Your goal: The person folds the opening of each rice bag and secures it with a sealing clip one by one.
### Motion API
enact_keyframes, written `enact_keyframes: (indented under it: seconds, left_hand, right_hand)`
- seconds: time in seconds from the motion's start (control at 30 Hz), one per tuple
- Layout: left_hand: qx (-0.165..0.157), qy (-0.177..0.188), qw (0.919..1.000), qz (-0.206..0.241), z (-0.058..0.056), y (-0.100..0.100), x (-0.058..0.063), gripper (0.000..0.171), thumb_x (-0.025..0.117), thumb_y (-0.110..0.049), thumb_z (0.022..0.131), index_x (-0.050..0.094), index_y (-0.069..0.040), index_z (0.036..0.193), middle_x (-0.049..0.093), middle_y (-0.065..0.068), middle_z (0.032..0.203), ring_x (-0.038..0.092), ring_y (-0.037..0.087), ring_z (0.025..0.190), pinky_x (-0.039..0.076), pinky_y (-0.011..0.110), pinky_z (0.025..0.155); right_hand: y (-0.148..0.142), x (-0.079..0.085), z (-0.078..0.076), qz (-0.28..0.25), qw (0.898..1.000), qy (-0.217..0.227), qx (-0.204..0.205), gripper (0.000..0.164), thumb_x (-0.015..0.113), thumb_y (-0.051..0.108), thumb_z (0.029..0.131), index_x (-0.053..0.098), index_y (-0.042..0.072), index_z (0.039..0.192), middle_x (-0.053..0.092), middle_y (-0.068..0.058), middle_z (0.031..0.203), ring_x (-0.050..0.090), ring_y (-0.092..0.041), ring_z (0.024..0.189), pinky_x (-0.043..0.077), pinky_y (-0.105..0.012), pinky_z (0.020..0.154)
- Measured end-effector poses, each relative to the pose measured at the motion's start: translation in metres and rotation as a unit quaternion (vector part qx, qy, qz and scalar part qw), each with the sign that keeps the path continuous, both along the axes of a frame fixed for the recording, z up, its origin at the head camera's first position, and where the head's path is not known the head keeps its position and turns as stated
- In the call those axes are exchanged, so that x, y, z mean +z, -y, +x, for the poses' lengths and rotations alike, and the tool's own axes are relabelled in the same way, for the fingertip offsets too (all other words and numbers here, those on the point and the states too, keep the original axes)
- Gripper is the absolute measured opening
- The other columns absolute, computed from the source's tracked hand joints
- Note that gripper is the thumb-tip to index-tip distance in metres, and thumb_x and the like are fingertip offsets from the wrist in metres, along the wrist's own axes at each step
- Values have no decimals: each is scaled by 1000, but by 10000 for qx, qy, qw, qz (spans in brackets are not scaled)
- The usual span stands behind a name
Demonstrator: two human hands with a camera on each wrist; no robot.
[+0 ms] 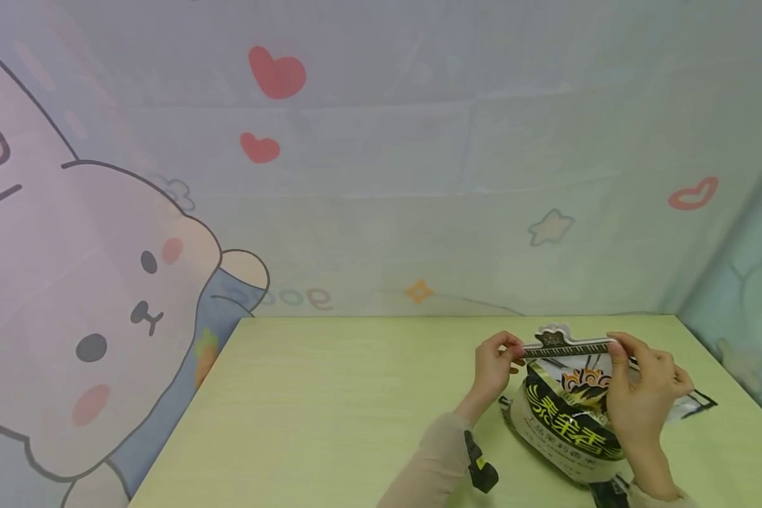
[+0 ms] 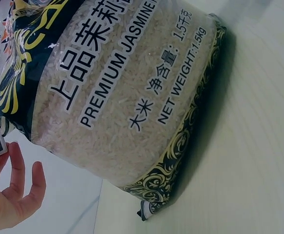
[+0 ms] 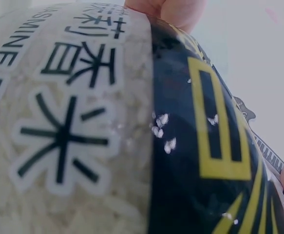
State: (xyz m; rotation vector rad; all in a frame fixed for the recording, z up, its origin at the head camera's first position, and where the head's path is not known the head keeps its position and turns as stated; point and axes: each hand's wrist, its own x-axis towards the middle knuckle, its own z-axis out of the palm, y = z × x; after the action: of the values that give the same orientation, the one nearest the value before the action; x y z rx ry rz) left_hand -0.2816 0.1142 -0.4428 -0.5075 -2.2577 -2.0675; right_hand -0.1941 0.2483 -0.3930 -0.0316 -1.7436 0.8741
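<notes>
A clear bag of jasmine rice (image 1: 561, 437) with a black and yellow band leans on the table at the right of the head view. Its printed front fills much of the left wrist view, where grains (image 2: 112, 141) show through. Across its top lies a long bag clip (image 1: 568, 349) with a black-and-white keyboard pattern and a small crest. My left hand (image 1: 492, 367) pinches the clip's left end between thumb and fingers. At the other end, my right hand (image 1: 644, 398) grips the clip with the thumb in front. The right hand hides part of the bag's right side.
The pale green-yellow table (image 1: 330, 409) reaches back to a cloth backdrop (image 1: 381, 176) printed with a rabbit and hearts. A silvery bag flap (image 1: 688, 406) sticks out behind my right hand. A black device (image 1: 480, 466) sits at my left wrist.
</notes>
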Motion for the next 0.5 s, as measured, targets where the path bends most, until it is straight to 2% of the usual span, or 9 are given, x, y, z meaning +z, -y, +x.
enact_keyframes:
  seconds: [0.23, 0.3, 0.37, 0.47, 0.5]
  left_hand:
    - [-338, 201, 9992, -67, -2, 7, -2, 12, 57, -13, 86, 64, -5, 89, 65, 14, 84, 62, 14, 67, 51, 22, 53]
    - [-548, 290, 9981, -14, -3, 10, -3, 13, 57, -13, 86, 64, -5, 92, 65, 15, 87, 62, 13, 69, 52, 23, 54]
    - [-753, 361, 9965, 69, -3, 13, -4, 14, 57, -13, 86, 64, -5, 95, 64, 16, 90, 62, 13, 71, 52, 24, 55]
    - [-978, 448, 9939, 222, -4, 17, -6, 16, 56, -13, 86, 63, -4, 98, 63, 18, 93, 63, 14, 74, 53, 26, 58]
    - [-1015, 464, 9934, 265, -5, 17, -6, 17, 56, -12, 87, 63, -4, 99, 63, 18, 93, 63, 15, 74, 54, 27, 58]
  right_hand:
    - [0, 0, 0, 106, 9999, -28, -14, 19, 58, 11, 85, 66, -6, 91, 42, 40, 85, 30, 14, 86, 8, -35, 89]
    - [1, 0, 0, 144, 9999, -47, -41, 20, 58, 11, 85, 66, -6, 91, 52, 28, 78, 30, 14, 86, 8, -35, 89]
    - [1, 0, 0, 135, 9999, -69, -55, 23, 58, 15, 86, 66, -6, 92, 52, 26, 79, 30, 14, 86, 8, -35, 89]
    - [5, 3, 1, 127, 9998, -149, -11, 27, 57, 17, 87, 66, -7, 92, 52, 30, 81, 30, 14, 86, 8, -35, 89]
    - [6, 5, 2, 113, 9998, -173, 11, 28, 57, 19, 87, 66, -8, 92, 48, 37, 85, 30, 14, 86, 8, -35, 89]
